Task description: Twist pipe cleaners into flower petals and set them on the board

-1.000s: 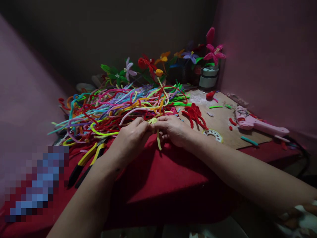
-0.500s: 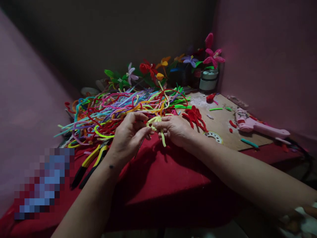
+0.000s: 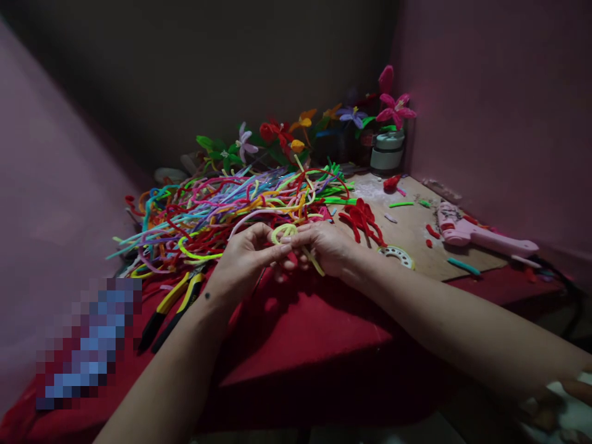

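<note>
Between my two hands is a pale yellow pipe cleaner (image 3: pixel 283 230) bent into small loops, with one loose end sticking down to the right. My left hand (image 3: pixel 252 250) pinches its left side between thumb and fingers. From the other side my right hand (image 3: pixel 324 243) grips it, with the fingertips of both hands nearly touching. My fingers hide part of the loops. Just behind the hands lies a big heap of multicoloured pipe cleaners (image 3: pixel 217 206).
Yellow-and-black pliers (image 3: pixel 173 308) lie left of my left forearm on the red cloth (image 3: pixel 305 345). To the right, a board (image 3: pixel 407 222) carries red pipe-cleaner loops (image 3: pixel 363 221), a white ring (image 3: pixel 396 256) and a pink glue gun (image 3: pixel 485 237). Pipe-cleaner flowers (image 3: pixel 277 132) stand behind.
Both hands have drawn closer together and turned. The yellow loops now stand up above the fingertips, and the loose end has swung to the right.
</note>
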`<state>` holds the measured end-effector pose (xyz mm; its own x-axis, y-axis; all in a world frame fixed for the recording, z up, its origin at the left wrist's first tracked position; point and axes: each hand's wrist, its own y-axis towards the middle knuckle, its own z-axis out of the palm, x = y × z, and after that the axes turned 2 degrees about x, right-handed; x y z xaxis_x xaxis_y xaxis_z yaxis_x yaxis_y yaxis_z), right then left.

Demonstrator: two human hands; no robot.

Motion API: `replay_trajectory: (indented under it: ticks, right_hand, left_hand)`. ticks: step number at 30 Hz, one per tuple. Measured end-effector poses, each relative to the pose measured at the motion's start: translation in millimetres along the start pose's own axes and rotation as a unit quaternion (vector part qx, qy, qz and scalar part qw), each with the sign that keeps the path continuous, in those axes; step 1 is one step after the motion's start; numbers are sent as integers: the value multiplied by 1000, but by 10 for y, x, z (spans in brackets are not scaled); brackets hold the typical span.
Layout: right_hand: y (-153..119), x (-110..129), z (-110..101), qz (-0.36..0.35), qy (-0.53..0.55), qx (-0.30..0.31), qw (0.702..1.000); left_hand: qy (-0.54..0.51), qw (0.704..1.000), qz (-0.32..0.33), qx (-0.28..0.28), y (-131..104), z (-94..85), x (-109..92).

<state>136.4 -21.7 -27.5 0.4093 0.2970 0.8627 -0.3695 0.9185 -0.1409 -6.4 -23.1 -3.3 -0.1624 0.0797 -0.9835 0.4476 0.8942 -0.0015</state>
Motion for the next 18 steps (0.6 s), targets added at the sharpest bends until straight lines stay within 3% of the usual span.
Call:
replay_trajectory:
  ticks: [5,11,15,18]
  right_hand:
    - [-14,17,-7,-25,-27,-38,999]
    - [64,-62,15,-77,59,-48,994]
    - [81,-67,27,-56,108,-77,990]
    - [89,-44,4,-35,124,-100,987]
  left_hand:
    - [39,997,62,5,24,13,58]
    - [51,998,22,40,13,-15,51]
    - [57,995,-18,84,-2,-3,36]
    - [66,993,-39,86,-2,-23,36]
